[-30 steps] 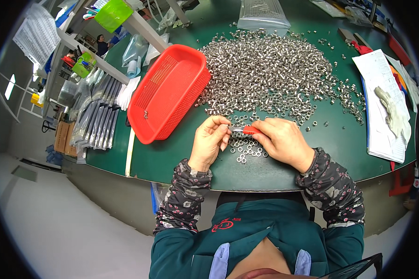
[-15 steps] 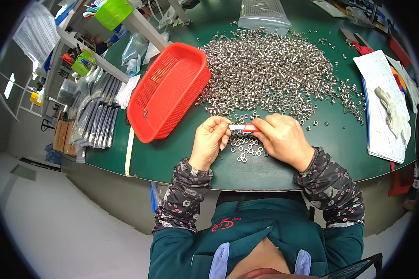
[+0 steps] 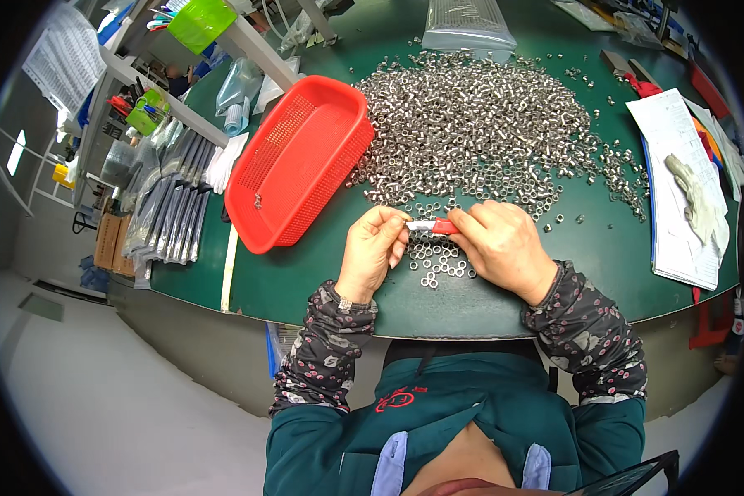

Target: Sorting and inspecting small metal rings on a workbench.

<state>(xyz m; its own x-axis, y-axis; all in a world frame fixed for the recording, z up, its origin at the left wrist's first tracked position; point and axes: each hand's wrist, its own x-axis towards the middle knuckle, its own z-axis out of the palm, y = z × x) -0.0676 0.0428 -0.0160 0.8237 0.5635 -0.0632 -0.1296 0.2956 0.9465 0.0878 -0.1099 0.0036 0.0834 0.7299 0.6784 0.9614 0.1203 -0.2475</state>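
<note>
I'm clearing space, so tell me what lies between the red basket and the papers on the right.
In the head view, a wide heap of small metal rings, with loose ones strewn toward the papers, on the green table.

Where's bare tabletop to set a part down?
Bare green tabletop: between right hand and papers; between red basket and left hand; near-edge strip below the loose rings. Crowded: ring pile beyond the hands, bagged stack left of the basket.

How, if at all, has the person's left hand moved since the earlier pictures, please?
No, not noticeably: judged against the front edge of the green table, the left hand keeps practically the same place, with no clear shift any way.
</note>
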